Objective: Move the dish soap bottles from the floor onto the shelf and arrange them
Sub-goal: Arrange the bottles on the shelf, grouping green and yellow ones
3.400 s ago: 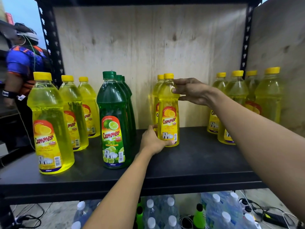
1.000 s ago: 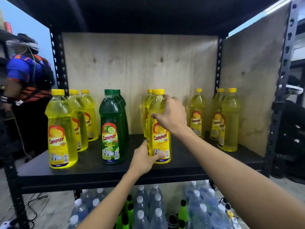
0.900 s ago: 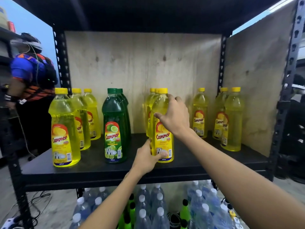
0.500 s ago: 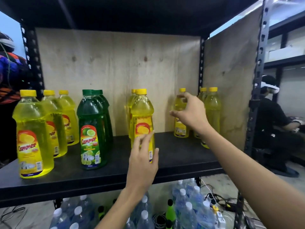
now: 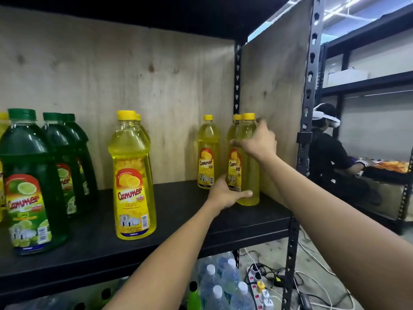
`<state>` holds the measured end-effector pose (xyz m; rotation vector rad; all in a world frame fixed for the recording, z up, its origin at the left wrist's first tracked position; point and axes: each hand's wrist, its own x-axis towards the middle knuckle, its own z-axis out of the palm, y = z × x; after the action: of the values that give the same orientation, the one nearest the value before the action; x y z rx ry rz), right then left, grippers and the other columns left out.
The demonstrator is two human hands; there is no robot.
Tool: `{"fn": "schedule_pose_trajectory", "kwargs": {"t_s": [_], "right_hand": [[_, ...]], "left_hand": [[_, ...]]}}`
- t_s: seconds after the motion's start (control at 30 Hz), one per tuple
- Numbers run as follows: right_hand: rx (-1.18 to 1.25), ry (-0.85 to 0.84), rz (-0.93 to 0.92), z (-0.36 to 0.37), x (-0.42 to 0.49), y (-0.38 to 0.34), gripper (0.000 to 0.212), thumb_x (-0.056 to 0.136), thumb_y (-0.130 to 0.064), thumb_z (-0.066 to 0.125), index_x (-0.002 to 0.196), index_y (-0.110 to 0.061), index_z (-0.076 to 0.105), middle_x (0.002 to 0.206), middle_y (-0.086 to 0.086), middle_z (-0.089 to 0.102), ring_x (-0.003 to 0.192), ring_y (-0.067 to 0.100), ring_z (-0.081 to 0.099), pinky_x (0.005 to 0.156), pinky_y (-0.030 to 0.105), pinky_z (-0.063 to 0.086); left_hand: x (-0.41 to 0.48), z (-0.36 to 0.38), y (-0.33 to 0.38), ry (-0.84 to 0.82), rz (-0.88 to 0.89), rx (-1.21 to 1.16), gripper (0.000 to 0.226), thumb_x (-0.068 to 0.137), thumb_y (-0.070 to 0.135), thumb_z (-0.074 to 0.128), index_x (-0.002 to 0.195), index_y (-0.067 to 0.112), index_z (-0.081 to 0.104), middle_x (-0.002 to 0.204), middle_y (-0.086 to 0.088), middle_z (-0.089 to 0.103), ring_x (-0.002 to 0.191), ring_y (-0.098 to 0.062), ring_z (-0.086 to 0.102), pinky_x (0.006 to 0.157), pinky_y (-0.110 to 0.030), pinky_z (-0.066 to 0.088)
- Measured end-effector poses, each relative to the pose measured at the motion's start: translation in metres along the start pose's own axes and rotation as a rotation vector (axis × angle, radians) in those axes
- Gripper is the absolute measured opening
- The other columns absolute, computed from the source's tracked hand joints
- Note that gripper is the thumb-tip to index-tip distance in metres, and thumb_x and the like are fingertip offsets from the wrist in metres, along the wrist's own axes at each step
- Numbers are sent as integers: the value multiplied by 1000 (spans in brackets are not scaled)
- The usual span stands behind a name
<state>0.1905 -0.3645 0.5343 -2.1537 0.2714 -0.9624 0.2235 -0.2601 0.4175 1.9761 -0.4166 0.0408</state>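
Yellow and green Cammer dish soap bottles stand on the black shelf point(image 5: 178, 211). At the far right, by the plywood side wall, a slim yellow bottle point(image 5: 248, 175) stands in front of another. My right hand point(image 5: 257, 142) grips its upper body and my left hand point(image 5: 225, 193) wraps its base. A third slim yellow bottle point(image 5: 207, 153) stands just left of them. A large yellow lemon bottle point(image 5: 133, 186) stands mid-shelf with another behind it. Green lime bottles point(image 5: 29, 186) line up on the left.
Plywood panels back the shelf and close its right side point(image 5: 272, 97). Clear water bottles point(image 5: 223, 285) and a green bottle stand on the floor under the shelf. A power strip with cables point(image 5: 261, 289) lies at the right. A person in black point(image 5: 328, 157) works at the neighbouring rack.
Both hands left the large lemon bottle mid-shelf and moved right. They now hold the slim yellow bottle by the side wall. My view has swung to the right.
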Motion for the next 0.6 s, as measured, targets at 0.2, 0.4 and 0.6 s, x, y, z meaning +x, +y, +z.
{"fn": "schedule_pose_trajectory", "kwargs": {"t_s": [0.2,0.4,0.6], "right_hand": [[-29,86,-62,7,-2,11,72,72,-24,82,134,-17,46,122,16,63,116,41,58,91,46,51],[80,71,-149,7,-25,-5,75,69,-19,84,136,-22,50,122,9,66,116,34,60,93,40,51],[161,-15,-212,41,-31,-32,81,68,-21,87,139,-20,48,125,6,65,117,28,60,93,35,50]], "left_hand": [[10,15,-1,-35,1,56,99,71,44,84,151,24,30,151,0,44,138,-22,43,112,-40,39],[-3,10,-9,124,12,12,84,70,38,86,141,22,42,137,0,56,128,-22,52,108,-41,44],[-9,-36,-26,271,-52,37,76,76,25,84,140,19,45,133,-4,55,123,-24,55,102,-36,45]]}}
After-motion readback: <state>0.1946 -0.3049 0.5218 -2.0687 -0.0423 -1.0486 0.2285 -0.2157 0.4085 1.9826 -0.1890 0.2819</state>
